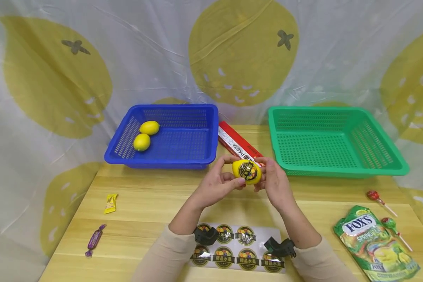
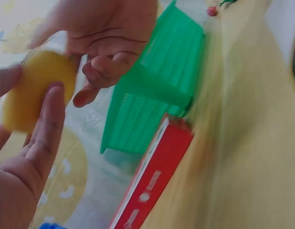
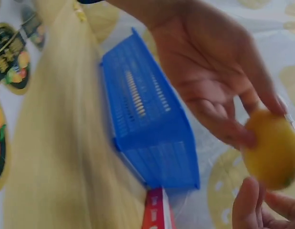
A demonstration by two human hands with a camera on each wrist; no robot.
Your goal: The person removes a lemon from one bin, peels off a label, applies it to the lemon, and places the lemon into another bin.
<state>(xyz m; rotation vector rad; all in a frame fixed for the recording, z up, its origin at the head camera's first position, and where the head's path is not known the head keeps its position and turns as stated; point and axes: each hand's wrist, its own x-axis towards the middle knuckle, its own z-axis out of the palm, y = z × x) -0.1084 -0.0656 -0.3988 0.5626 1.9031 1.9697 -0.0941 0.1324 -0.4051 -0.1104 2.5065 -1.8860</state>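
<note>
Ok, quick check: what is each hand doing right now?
Left hand: fingers curled round the stickered lemon, holding it.
Right hand: fingertips pinching the same lemon from the other side.

Lemon [image 1: 246,171] between baskets, sticker sheet [image 1: 237,248] before it
</note>
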